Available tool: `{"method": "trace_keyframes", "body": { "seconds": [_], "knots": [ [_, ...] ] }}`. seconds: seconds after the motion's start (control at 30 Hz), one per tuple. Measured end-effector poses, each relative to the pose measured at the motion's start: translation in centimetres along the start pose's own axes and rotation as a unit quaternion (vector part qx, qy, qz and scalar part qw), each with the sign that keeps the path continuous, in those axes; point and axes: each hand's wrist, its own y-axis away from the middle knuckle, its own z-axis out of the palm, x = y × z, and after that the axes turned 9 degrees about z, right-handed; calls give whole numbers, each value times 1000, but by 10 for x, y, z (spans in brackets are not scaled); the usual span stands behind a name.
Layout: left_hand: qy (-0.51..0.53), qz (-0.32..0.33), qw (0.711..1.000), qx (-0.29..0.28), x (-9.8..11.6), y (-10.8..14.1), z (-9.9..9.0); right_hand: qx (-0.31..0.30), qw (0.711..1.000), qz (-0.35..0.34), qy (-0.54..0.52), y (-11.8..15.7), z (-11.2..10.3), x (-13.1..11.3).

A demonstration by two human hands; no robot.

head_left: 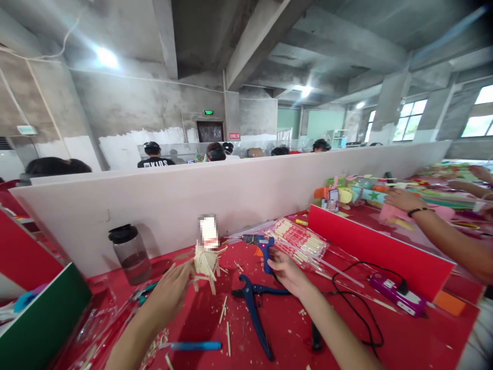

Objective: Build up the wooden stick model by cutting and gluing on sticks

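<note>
My right hand [283, 268] is wrapped round the handle of a blue hot glue gun [266, 248], whose nozzle points left. My left hand [175, 288] is at the left side of a small model made of wooden sticks [207, 263], with its fingertips closed on the edge; the thumb is hidden. The model stands on thin stick legs on the red table. A gap separates the glue gun's nozzle from the model. In front of them lies a blue-handled cutter [254, 313] with its handles spread.
A dark-lidded water bottle [131, 257] stands at the left. Packs of wooden sticks [300, 239] lie behind the glue gun. A blue pen [196, 346], loose sticks and scraps are nearer. At right are a purple power strip [396, 294], cables, a red divider [377, 249] and another person's hand [404, 200].
</note>
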Motion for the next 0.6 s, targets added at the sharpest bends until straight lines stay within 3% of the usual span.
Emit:
{"method": "trace_keyframes", "body": {
  "seconds": [0.13,0.3,0.43,0.6],
  "knots": [
    [7,5,1000,19,0,-2,5,15,994,-21,107,6,17,4],
    [20,-7,999,25,11,-5,-8,34,952,-57,299,15,33,10],
    [12,-24,1000,-6,21,-7,-17,-7,936,-96,338,19,40,11],
    [17,-24,999,36,23,-9,-8,4,932,-126,339,24,47,15]
  ]
}}
